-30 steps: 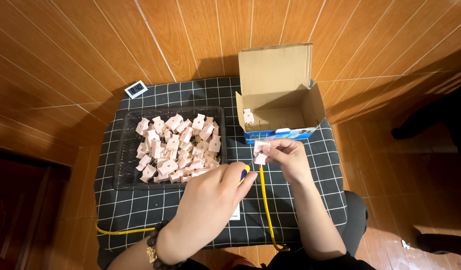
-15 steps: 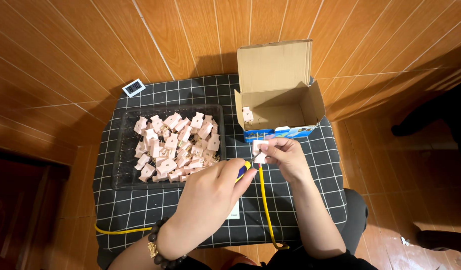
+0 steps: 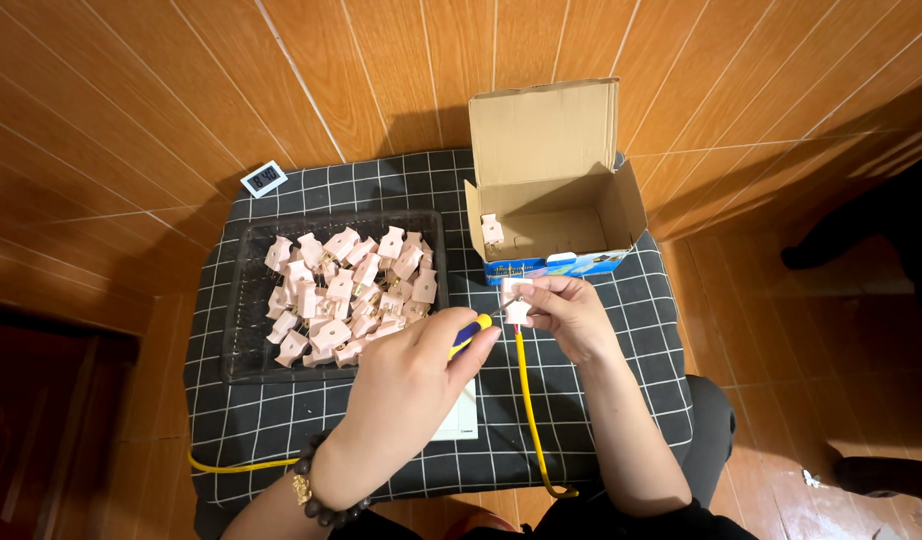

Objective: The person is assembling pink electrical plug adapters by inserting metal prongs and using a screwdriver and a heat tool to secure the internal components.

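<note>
Left hand (image 3: pixel 411 375) gripping screwdriver (image 3: pixel 469 334), tip at the small pink plug (image 3: pixel 517 303) pinched in right hand (image 3: pixel 571 315) (yellow cable (image 3: pixel 529 420) trails near). Looks like terminal fastening; next needs steady alignment. Tray of plugs (image 3: pixel 346 290) far left, open box (image 3: pixel 551 190) far.

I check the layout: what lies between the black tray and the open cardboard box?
In the head view, only bare checked cloth separates the black tray from the cardboard box.
</note>
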